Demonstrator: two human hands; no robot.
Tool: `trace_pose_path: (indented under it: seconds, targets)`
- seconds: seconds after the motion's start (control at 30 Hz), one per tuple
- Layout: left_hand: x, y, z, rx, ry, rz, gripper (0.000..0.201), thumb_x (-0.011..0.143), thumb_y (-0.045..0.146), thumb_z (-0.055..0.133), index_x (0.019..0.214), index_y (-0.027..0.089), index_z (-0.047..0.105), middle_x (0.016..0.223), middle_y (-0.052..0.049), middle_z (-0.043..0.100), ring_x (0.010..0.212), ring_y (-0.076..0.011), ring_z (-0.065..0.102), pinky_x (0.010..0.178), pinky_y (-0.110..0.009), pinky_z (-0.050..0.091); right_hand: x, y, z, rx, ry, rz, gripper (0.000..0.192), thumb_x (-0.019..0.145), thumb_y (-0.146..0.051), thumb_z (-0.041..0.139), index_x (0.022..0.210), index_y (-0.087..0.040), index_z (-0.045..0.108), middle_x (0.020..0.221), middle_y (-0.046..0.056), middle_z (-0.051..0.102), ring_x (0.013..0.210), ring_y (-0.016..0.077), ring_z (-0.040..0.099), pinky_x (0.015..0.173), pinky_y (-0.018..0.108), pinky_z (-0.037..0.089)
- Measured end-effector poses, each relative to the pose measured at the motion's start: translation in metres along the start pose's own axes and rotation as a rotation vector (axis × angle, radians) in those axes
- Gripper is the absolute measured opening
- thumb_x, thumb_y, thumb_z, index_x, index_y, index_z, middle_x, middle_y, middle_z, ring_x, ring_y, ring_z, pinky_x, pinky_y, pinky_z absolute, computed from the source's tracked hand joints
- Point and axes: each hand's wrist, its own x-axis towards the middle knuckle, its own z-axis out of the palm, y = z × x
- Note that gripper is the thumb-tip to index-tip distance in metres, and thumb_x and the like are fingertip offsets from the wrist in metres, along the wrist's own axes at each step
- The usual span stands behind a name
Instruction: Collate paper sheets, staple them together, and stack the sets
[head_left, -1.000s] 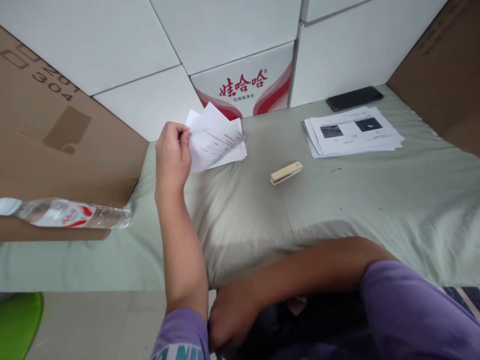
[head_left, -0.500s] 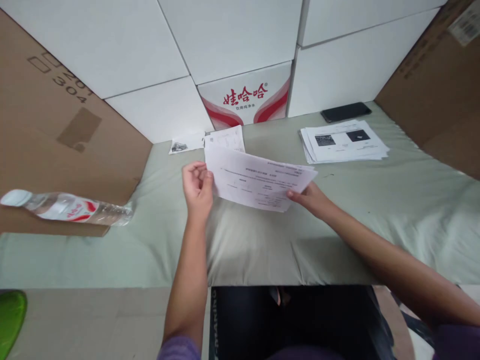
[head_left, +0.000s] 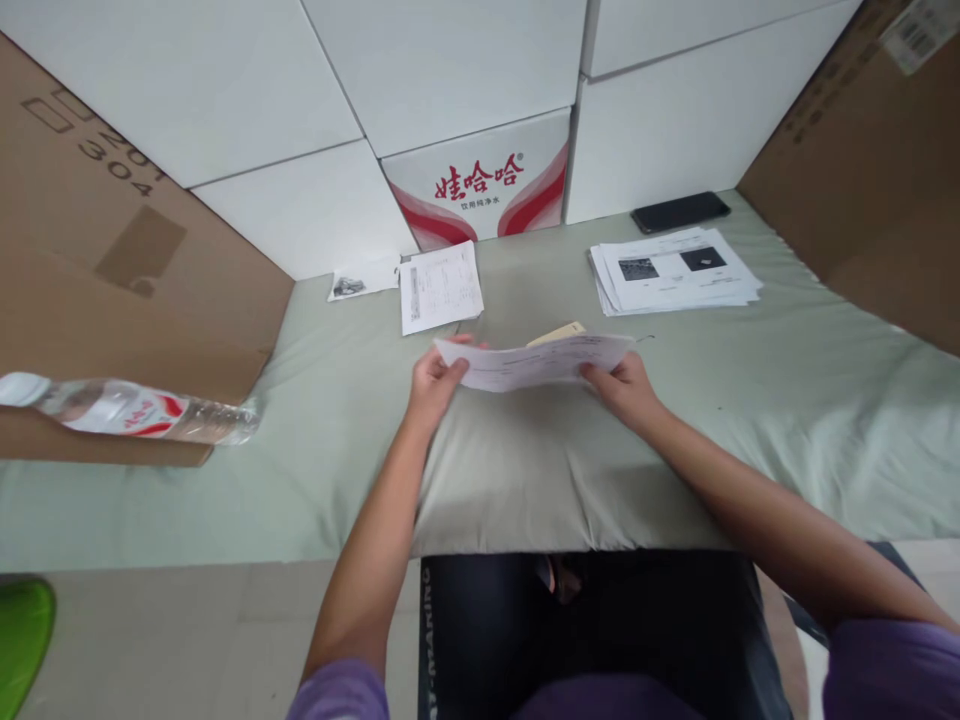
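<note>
Printed paper sheets (head_left: 525, 368) are held between my two hands above the cloth-covered table, bowed and tilted so that their face is foreshortened. My left hand (head_left: 441, 376) is closed on their left end, thumb on the near face. At the right end my right hand (head_left: 619, 384) pinches them between thumb and fingers. Behind the sheets shows the top of a pale yellow piece (head_left: 556, 335); the rest of it is hidden. Just beyond my left hand lies a small stack of printed papers (head_left: 441, 288), beside a small sheet with a dark picture (head_left: 365, 279).
A pile of printed sheets (head_left: 675, 272) lies at the back right, a black phone (head_left: 680, 212) behind it. On the left is a water bottle (head_left: 142, 410) by a cardboard panel (head_left: 135, 250). White boxes (head_left: 480, 190) wall the back; another cardboard panel (head_left: 870, 190) stands right.
My left hand has moved right and gripped the left end of the sheets. The sheets have tilted flatter to my view, uncovering the small paper stack and the yellow piece behind.
</note>
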Motion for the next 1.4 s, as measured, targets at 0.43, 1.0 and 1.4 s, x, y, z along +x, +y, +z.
trace_pose_path:
  seconds: [0.43, 1.0, 1.4]
  targets:
    - [-0.001, -0.005, 0.011, 0.204, -0.038, -0.117, 0.065, 0.072, 0.068, 0.076, 0.107, 0.013, 0.075, 0.116, -0.016, 0.077, 0.11, -0.0302, 0.072, 0.102, -0.043, 0.055, 0.003, 0.009, 0.005, 0.035, 0.065, 0.093, 0.025, 0.08, -0.042, 0.065, 0.082, -0.02, 0.077, 0.081, 0.005, 0.074, 0.086, 0.0266, 0.071, 0.081, 0.042, 0.057]
    - [0.0, -0.008, 0.01, 0.228, -0.058, -0.13, 0.066, 0.072, 0.067, 0.076, 0.108, 0.011, 0.075, 0.118, -0.018, 0.076, 0.113, -0.032, 0.071, 0.104, -0.046, 0.054, 0.004, 0.011, 0.002, 0.009, 0.042, 0.119, 0.025, 0.079, -0.042, 0.062, 0.071, -0.02, 0.07, 0.072, 0.004, 0.069, 0.074, 0.0236, 0.066, 0.072, 0.037, 0.056]
    - [-0.001, -0.009, 0.005, 0.258, -0.072, -0.117, 0.061, 0.075, 0.065, 0.075, 0.107, 0.013, 0.076, 0.114, -0.016, 0.077, 0.109, -0.0305, 0.072, 0.1, -0.044, 0.056, 0.0, 0.013, 0.0, -0.061, 0.009, 0.07, 0.024, 0.08, -0.038, 0.058, 0.071, -0.02, 0.072, 0.075, 0.003, 0.07, 0.078, 0.0239, 0.067, 0.076, 0.039, 0.057]
